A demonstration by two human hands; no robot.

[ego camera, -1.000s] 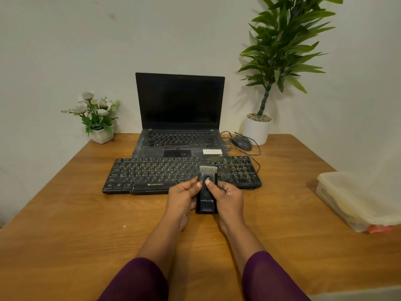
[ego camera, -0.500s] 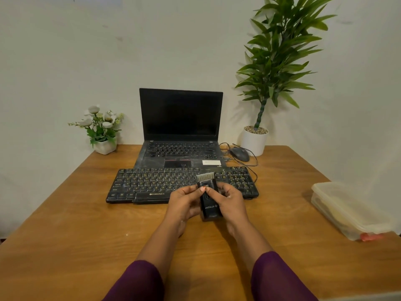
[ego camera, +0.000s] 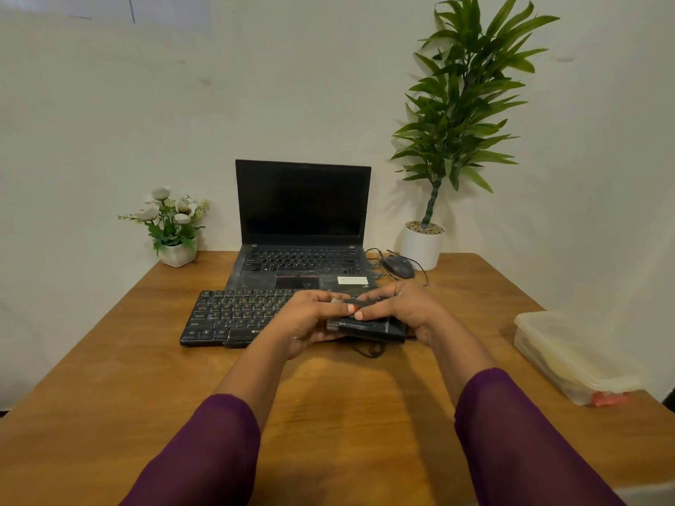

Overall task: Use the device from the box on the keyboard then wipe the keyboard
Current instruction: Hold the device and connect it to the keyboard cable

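You hold the small black handheld device (ego camera: 372, 328) sideways in both hands, over the right half of the black wired keyboard (ego camera: 233, 314) on the wooden table (ego camera: 109, 378). Your left hand (ego camera: 310, 317) curls round its grey-bristled end and your right hand (ego camera: 407, 308) grips the body. The lidded translucent plastic box (ego camera: 569, 354) sits well apart on your right.

Single head-worn wide-angle view. Faces forward and down across table (ego camera: 109, 396) toward back wall (ego camera: 146, 104). Left hand (ego camera: 307, 319) and right hand (ego camera: 409, 308) close, mid-frame; laptop (ego camera: 303, 202) farther back; sleeves (ego camera: 204, 451) at bottom edge.
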